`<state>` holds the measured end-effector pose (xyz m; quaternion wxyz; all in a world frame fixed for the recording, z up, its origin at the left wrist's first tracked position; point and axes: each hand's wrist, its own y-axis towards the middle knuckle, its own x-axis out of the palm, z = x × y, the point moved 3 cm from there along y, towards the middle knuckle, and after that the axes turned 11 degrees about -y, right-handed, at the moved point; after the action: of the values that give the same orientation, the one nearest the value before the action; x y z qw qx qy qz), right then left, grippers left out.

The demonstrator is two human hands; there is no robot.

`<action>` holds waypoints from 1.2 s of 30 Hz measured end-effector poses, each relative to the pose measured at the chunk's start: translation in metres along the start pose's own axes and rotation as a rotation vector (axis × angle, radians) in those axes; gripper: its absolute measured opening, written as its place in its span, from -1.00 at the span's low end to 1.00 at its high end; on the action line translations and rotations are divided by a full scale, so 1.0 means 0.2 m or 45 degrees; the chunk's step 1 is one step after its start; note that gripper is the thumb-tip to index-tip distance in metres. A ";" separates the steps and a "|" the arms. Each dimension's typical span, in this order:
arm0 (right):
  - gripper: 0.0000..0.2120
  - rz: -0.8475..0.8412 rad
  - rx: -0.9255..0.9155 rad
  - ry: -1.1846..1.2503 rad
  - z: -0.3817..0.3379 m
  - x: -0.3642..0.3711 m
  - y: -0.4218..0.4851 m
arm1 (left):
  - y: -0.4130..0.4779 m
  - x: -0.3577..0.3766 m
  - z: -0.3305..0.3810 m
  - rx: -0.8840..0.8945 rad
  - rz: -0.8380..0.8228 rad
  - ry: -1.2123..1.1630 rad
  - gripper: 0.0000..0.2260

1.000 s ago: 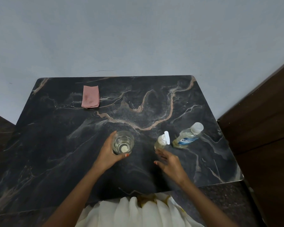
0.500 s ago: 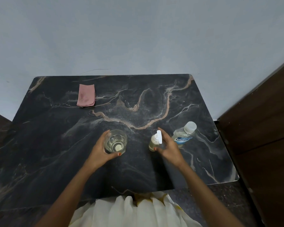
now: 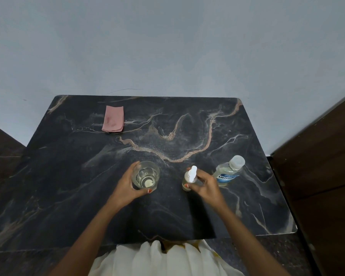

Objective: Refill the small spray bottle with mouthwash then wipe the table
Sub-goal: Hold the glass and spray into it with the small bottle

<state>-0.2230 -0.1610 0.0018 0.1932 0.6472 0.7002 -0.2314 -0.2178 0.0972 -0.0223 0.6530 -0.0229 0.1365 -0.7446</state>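
Observation:
On the dark marble table [image 3: 68, 176] stands a small spray bottle [image 3: 188, 179] with a white nozzle. My right hand [image 3: 205, 185] grips it from the right, fingers curled round its body. To its right stands the mouthwash bottle [image 3: 228, 172], clear with a blue label and a white cap on. A clear drinking glass [image 3: 145, 175] holding a little liquid stands left of the spray bottle, and my left hand [image 3: 127, 185] holds it from the left and front. A folded pink cloth [image 3: 113, 121] lies at the table's far left.
A grey wall [image 3: 167, 46] rises behind the table. A dark wooden panel [image 3: 327, 176] stands close to the table's right edge. White fabric of my clothing [image 3: 157, 259] shows at the near edge.
My right hand has moved forward from near the spray bottle and taken hold of it. My left hand has stayed on the glass.

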 end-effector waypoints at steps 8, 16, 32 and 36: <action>-0.71 0.175 -0.210 -0.121 -0.16 0.09 0.01 | -0.01 0.01 0.02 0.031 0.011 0.028 -0.13; -0.65 0.226 -0.195 -0.126 -0.26 0.20 0.03 | -0.02 0.00 0.04 0.060 0.009 0.039 -0.14; -0.26 0.220 -0.490 -0.385 -0.26 0.28 0.01 | -0.02 0.01 0.04 0.086 0.000 0.064 -0.15; -0.38 0.202 -0.536 -0.414 -0.27 0.30 0.01 | -0.02 0.01 0.05 0.091 -0.005 0.074 -0.15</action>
<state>-0.2246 -0.0803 0.0114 0.4507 0.5999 0.6399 -0.1657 -0.2203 0.0945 -0.0113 0.6477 0.0216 0.1286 -0.7507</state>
